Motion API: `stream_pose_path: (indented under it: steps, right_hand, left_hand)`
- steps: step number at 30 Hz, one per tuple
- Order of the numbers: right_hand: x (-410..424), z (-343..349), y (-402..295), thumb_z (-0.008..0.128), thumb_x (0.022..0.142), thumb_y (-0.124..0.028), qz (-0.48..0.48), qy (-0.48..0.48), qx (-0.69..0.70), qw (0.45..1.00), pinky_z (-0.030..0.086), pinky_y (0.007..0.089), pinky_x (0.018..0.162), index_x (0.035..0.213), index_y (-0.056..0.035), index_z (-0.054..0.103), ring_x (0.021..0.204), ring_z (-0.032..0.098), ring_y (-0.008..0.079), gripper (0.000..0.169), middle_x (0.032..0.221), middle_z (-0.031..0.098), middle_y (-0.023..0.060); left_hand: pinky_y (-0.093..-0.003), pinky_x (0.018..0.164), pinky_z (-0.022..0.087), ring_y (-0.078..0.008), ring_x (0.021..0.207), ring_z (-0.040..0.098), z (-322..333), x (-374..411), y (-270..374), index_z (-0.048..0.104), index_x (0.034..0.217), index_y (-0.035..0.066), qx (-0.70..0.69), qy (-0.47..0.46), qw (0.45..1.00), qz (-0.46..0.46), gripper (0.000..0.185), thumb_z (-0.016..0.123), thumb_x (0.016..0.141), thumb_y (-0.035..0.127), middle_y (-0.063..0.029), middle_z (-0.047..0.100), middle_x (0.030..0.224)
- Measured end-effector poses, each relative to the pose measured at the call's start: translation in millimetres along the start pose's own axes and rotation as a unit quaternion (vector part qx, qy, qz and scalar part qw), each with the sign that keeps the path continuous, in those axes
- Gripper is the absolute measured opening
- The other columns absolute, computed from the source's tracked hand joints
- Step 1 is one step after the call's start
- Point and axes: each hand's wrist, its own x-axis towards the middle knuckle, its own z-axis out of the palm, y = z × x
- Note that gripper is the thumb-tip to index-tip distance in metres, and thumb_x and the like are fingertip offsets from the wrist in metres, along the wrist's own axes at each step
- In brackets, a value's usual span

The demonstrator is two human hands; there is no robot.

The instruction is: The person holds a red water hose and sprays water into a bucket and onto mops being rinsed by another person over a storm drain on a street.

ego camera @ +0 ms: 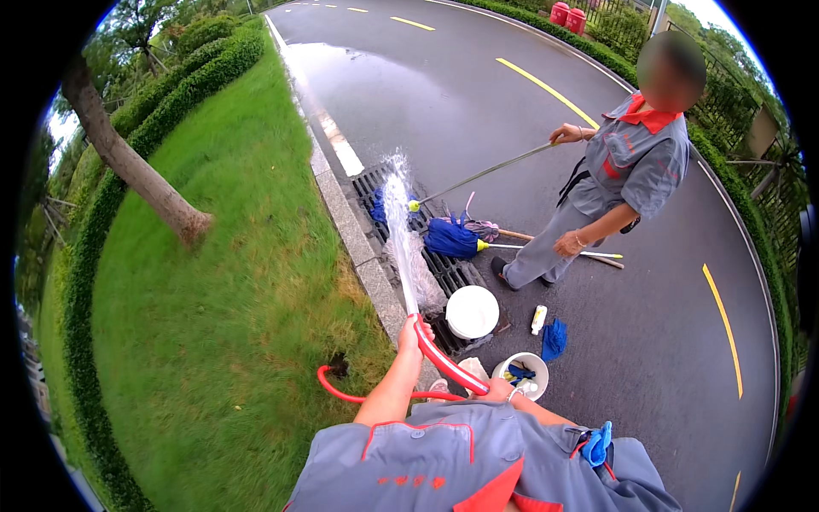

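My left hand [411,336] is closed around a red hose [451,367] near its mouth, and my right hand [496,389] grips the same hose nearer my body. Water [401,256] shoots from the hose towards a blue mop head [382,206] on a black drain grate [457,274]. A co-worker [627,166] holds that mop by its long handle [486,171]. A pale string mop head [419,272] lies on the grate under the stream. Beside it rest a second blue mop head [450,237] and a striped mop head [481,228].
A white bucket [472,312] stands by the grate. Nearer me are an open bucket [542,386] with cloths and a bottle, a white bottle [539,319] and a blue cloth [554,339]. A stone kerb [355,237] edges the grass [224,307]; a tree trunk [137,166] leans at left.
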Motion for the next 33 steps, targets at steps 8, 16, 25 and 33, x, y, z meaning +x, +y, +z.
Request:
stream_pose_path:
  steps: [8, 16, 25, 33]
  right_hand:
    - [3.3, 5.2, 11.5, 0.060, 0.058, -0.043, -0.014, 0.023, 0.008, 1.000, 0.044, 0.0341, 0.060, 0.073, -0.0119, 0.062, 0.064, 0.058, 0.0274, 0.035, 0.065, 0.058, 0.0140]
    - [1.3, 6.2, 12.2, 0.061, 0.059, -0.041, -0.025, 0.019, 0.019, 0.999, 0.044, 0.0335, 0.060, 0.076, -0.0134, 0.063, 0.064, 0.058, 0.0265, 0.033, 0.065, 0.059, 0.0140]
    - [1.8, 10.2, 18.4, 0.061, 0.058, -0.043, -0.009, 0.017, 0.007, 1.000, 0.045, 0.0334, 0.061, 0.077, -0.0135, 0.063, 0.065, 0.059, 0.0256, 0.035, 0.066, 0.059, 0.0135]
    - [7.8, 7.9, 20.5, 0.059, 0.061, -0.042, 0.011, -0.016, -0.035, 0.999, 0.044, 0.0335, 0.071, 0.085, -0.0165, 0.062, 0.076, 0.058, 0.0247, 0.036, 0.081, 0.060, 0.0115]
  left_hand:
    - [-0.0308, 0.043, 0.046, -0.0188, 0.048, 0.051, 9.1, -0.9, -1.8, 0.048, 0.079, 0.003, 0.018, -0.005, 1.000, -0.010, 0.027, 0.046, 0.078, 0.029, -0.0099, 0.052, 0.062]
    - [-0.0303, 0.043, 0.047, -0.0181, 0.048, 0.051, -6.2, 5.2, -10.5, 0.048, 0.081, 0.004, 0.006, 0.008, 1.000, -0.007, 0.026, 0.045, 0.079, 0.030, -0.0089, 0.051, 0.061]
    - [-0.0307, 0.043, 0.046, -0.0185, 0.048, 0.051, 4.8, 2.1, -7.4, 0.048, 0.081, 0.003, 0.012, 0.002, 1.000, -0.020, 0.027, 0.046, 0.078, 0.030, -0.0096, 0.052, 0.062]
    - [-0.0270, 0.040, 0.040, -0.0157, 0.045, 0.044, -7.4, 14.5, -11.2, 0.043, 0.082, 0.010, -0.041, -0.006, 0.999, -0.022, 0.020, 0.043, 0.079, 0.030, -0.0060, 0.045, 0.057]
